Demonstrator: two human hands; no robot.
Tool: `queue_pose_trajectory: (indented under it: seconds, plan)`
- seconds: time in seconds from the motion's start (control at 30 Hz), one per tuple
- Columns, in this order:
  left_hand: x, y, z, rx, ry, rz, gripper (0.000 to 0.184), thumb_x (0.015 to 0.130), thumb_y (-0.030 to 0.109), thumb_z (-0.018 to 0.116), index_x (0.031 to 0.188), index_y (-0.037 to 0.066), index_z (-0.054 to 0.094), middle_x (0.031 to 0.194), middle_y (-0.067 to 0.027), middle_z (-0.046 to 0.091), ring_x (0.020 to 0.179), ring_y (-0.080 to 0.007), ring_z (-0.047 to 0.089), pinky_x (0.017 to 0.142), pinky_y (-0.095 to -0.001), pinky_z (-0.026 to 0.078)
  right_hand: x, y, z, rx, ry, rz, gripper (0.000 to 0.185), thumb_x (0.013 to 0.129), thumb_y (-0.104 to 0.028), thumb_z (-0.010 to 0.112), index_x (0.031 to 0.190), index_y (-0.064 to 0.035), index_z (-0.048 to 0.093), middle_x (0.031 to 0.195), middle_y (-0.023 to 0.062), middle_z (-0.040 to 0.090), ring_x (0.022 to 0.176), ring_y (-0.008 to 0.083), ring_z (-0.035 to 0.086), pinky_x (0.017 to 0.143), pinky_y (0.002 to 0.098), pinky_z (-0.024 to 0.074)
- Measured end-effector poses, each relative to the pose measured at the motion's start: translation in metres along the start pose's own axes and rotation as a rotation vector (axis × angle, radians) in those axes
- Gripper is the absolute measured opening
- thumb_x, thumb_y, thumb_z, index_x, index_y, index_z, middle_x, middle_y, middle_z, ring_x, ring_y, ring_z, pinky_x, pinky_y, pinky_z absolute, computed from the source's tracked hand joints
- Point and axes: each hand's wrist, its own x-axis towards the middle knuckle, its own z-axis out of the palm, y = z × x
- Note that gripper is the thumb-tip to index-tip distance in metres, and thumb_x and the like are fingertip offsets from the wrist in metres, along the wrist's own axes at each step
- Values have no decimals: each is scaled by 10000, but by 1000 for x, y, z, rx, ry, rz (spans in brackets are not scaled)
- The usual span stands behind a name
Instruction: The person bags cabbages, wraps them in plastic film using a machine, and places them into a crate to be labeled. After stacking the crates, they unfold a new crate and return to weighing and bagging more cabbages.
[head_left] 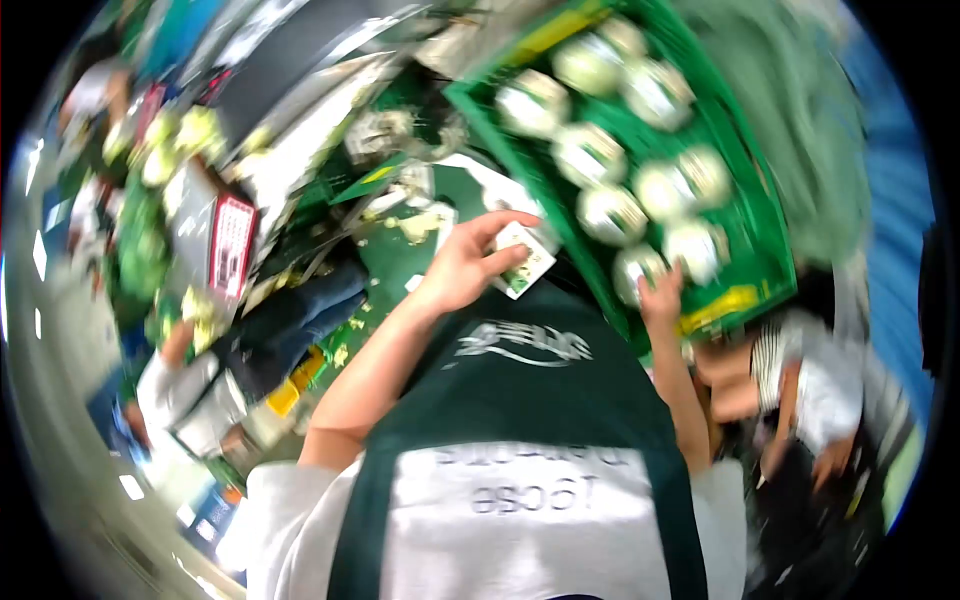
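Observation:
My left hand point(465, 262) is closed on a small stack of white printed labels point(524, 262), held in front of the dark green apron point(520, 390). My right hand point(662, 296) reaches over the near end of a green plastic crate point(745, 215). Its slightly blurred fingers look apart and rest at a round, pale wrapped head point(632, 270), cabbage or lettuce. Several similar heads, such as one point(590, 153) near the middle, lie in the crate. Some carry green and white labels on top.
Loose pale leaves point(415, 225) lie on a green surface left of the crate. A box with a red-framed sign point(232, 245) stands farther left. People work on both sides: one in a white top point(190, 400) at left, another point(820, 390) at right.

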Motion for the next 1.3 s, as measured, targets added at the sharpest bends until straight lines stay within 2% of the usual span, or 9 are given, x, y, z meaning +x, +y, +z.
queue_pose_trajectory:
  seconds: [0.13,0.27,0.43,0.57,0.7,0.87,1.1,1.23,1.3]
  plan:
    - [-40,-29,-141,-265,548,85,117,859,76,599,962,32,630,852,-35,651,781,-104,595,723,-254,484,36,-93,-18,389,-234,101,548,806,-128,663,1296,-40,435,944,88,536,749,185,527,683,289,458]
    - [-128,-89,-290,-739,1090,248,175,874,173,607,938,10,603,889,-77,652,741,-150,620,661,-277,493,82,-153,-17,461,-241,12,492,854,-78,598,1310,-37,416,952,44,526,728,113,511,655,253,444]
    - [-164,-175,-380,-741,1249,159,147,830,194,680,777,78,608,759,-23,651,629,-122,605,593,-258,477,139,-231,-7,579,-284,-69,444,882,-67,556,1301,-16,415,905,19,537,664,66,492,588,199,405]
    - [-137,-225,-436,-787,1389,26,337,790,255,718,1008,5,655,937,-72,657,768,-178,601,666,-306,472,177,-293,3,499,-358,-209,437,874,-63,542,1291,-11,422,942,46,566,717,75,531,645,213,438]
    - [-118,-269,-471,-1336,982,19,366,891,256,587,1180,35,544,1154,-82,581,1036,-258,560,882,-436,462,198,-388,-4,466,-288,-230,346,861,-75,588,1198,-32,523,904,49,602,793,110,574,703,240,467]
    - [-123,-250,-482,-1257,857,-61,350,896,275,511,1182,77,542,1163,-67,581,1052,-260,549,915,-461,423,281,-472,-1,748,-145,-271,200,882,-77,568,1062,10,579,850,30,616,754,83,563,677,223,460]
    - [-145,-299,-474,-477,1035,-127,476,891,322,541,1291,82,442,1179,-114,541,1023,-219,537,841,-354,458,477,-510,7,547,593,-161,195,787,-151,646,953,-52,621,753,57,638,714,172,612,681,298,486]
    - [-184,-331,-445,-18,964,-159,237,891,173,576,1078,33,543,975,-77,603,864,-155,559,751,-283,460,530,-507,-31,193,564,9,426,761,-242,617,1182,-252,547,1285,154,426,1163,339,421,968,412,384]
    - [-193,-340,-433,-35,701,-145,145,885,109,591,993,16,567,891,-56,618,800,-122,561,723,-251,453,549,-517,-46,40,483,69,566,759,-265,627,1298,-262,454,1330,172,386,1204,335,397,1001,396,362]
